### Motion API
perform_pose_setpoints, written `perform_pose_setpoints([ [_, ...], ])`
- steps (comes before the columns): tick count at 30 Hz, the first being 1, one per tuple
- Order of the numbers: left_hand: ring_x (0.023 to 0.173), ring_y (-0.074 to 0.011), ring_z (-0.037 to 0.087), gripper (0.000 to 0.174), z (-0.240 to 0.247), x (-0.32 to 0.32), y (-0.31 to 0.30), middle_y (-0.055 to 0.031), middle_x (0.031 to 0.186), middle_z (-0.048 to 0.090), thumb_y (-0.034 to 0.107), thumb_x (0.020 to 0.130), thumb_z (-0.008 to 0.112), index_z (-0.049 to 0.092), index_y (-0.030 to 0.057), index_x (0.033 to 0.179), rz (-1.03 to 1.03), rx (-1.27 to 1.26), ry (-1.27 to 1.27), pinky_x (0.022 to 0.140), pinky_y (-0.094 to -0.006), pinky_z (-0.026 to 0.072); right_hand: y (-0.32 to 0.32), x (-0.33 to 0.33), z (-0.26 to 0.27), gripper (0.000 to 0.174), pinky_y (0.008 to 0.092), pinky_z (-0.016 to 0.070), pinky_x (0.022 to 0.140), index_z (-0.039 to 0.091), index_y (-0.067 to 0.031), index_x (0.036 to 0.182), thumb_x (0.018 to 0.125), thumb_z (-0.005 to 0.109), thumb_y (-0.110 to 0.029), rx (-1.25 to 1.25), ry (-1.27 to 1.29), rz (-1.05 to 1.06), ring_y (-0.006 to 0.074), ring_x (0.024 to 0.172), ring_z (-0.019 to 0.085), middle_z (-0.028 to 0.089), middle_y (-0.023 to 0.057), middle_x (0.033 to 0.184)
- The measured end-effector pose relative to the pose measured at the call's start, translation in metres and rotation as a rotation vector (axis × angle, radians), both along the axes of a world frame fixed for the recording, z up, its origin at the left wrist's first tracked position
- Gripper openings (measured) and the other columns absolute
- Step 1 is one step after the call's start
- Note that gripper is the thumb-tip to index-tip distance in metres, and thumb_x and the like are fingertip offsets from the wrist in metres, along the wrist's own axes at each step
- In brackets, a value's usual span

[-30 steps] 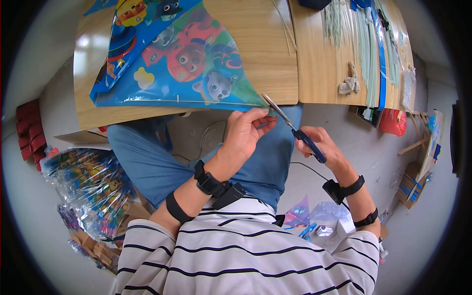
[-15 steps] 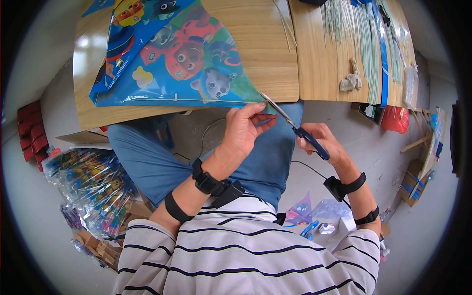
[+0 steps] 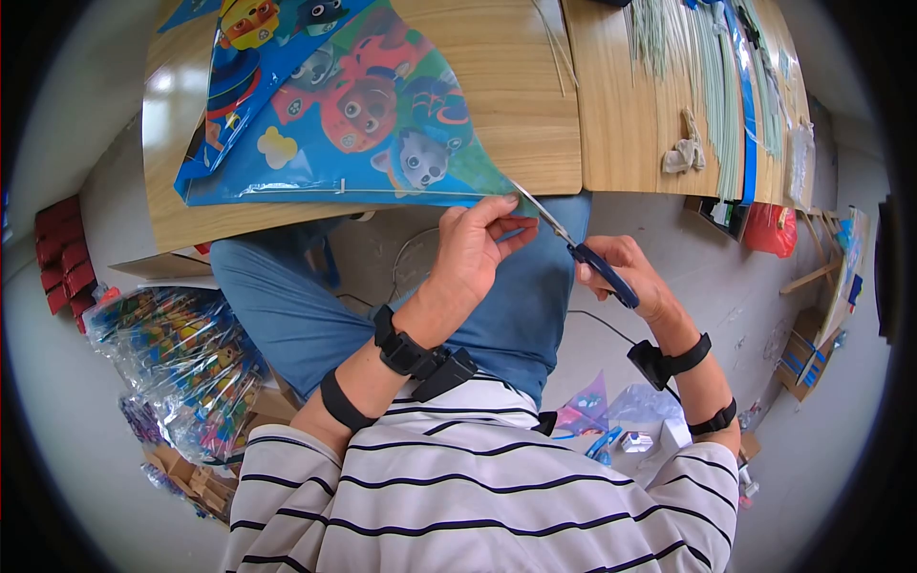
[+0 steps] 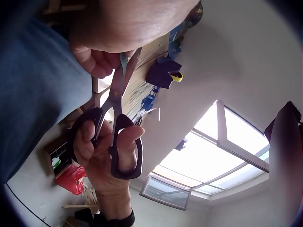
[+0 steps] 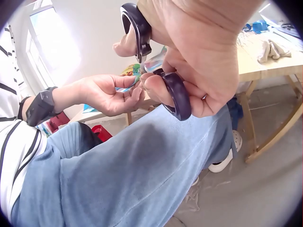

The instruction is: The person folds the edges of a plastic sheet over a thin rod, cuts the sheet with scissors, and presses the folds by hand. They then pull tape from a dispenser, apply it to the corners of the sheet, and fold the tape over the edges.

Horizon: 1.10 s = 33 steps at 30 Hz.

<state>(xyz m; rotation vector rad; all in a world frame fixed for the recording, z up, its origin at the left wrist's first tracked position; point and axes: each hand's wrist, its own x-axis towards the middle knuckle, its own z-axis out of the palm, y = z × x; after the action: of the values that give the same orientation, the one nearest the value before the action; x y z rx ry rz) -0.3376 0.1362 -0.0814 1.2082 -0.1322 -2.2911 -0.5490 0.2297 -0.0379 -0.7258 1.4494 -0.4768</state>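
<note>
A blue plastic sheet with cartoon animals point(image 3: 315, 177) lies across the table, its narrow corner reaching past the front edge. At that corner the left hand point(image 3: 468, 253) pinches the sheet between thumb and fingers. The right hand point(image 3: 626, 277) holds dark-handled scissors point(image 3: 604, 273), fingers through the loops, the blades pointing at the corner beside the left fingertips. In the left wrist view the scissors point(image 4: 113, 101) have their blades slightly apart near the left fingers. A thin pale rod point(image 3: 382, 193) runs along the sheet's lower edge. The right wrist view shows the left hand point(image 5: 113, 94) pinching the corner.
Bundles of pale thin sticks point(image 3: 712, 105) and a whitish glove-like item point(image 3: 683, 153) lie on the right table point(image 3: 611, 143). A red bag point(image 3: 770, 231) stands below its edge. Glossy packaged sheets point(image 3: 186, 358) are piled at the left, red boxes point(image 3: 65, 253) beyond them.
The left hand has moved slightly left along the sheet's lower edge, and its thumb now lies over that edge. The scissors remain at the corner, with the blades closer together.
</note>
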Motion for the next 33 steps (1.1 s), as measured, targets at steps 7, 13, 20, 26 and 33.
perform_pose_setpoints([
  [7,0.09,-0.027,0.069,0.012,0.0016,-0.0009,-0.0014,-0.0149,0.093,0.069,0.008,0.09,0.066,0.064,-0.0024,0.096,-0.008,0.008,-0.009,0.087,-0.0451,0.0575,0.0,0.0029,0.001,0.051,0.0244,0.0388,0.045,0.059,-0.0038,0.063,0.077,0.079,-0.049,0.009,0.006,-0.026,0.0085,0.05,0.048,0.046,-0.001,0.053],
  [13,0.09,-0.0267,0.069,0.012,0.0001,-0.0011,-0.0019,-0.0148,0.092,0.069,0.008,0.09,0.066,0.064,-0.0024,0.095,-0.005,0.009,-0.002,0.087,-0.0449,0.0576,0.0004,0.0044,0.0018,0.05,0.0245,0.0384,0.044,0.059,-0.0042,0.063,0.077,0.079,-0.048,0.013,0.001,-0.047,0.0079,0.048,0.048,0.045,-0.0013,0.052],
  [20,0.09,-0.0263,0.069,0.011,-0.0002,-0.0015,-0.0023,-0.0143,0.092,0.069,0.007,0.09,0.066,0.064,-0.002,0.095,-0.002,0.011,0.005,0.087,-0.0447,0.0575,0.0021,0.0049,-0.0013,0.048,0.0231,0.0389,0.042,0.061,-0.0032,0.064,0.078,0.081,-0.044,-0.021,0.014,-0.05,0.0068,0.045,0.047,0.044,-0.0019,0.05],
  [26,0.09,-0.0262,0.069,0.011,0.0003,-0.0025,-0.0027,-0.0143,0.093,0.069,0.007,0.09,0.066,0.064,-0.0017,0.095,-0.003,0.015,0.002,0.087,-0.0441,0.0574,0.002,0.006,0.0009,0.047,0.0229,0.0387,0.042,0.062,-0.0032,0.065,0.078,0.081,-0.044,-0.011,0.013,-0.069,0.0067,0.045,0.047,0.045,-0.0021,0.05],
  [33,0.091,-0.0268,0.068,0.011,0.0026,-0.0042,-0.0046,-0.0145,0.093,0.068,0.008,0.09,0.067,0.063,-0.0015,0.096,0.003,0.016,0.0,0.087,-0.0435,0.0571,0.0022,0.0072,0.0034,0.045,0.0223,0.0398,0.043,0.061,-0.0047,0.065,0.079,0.08,-0.043,0.009,-0.018,-0.104,0.0061,0.047,0.048,0.047,-0.0018,0.052],
])
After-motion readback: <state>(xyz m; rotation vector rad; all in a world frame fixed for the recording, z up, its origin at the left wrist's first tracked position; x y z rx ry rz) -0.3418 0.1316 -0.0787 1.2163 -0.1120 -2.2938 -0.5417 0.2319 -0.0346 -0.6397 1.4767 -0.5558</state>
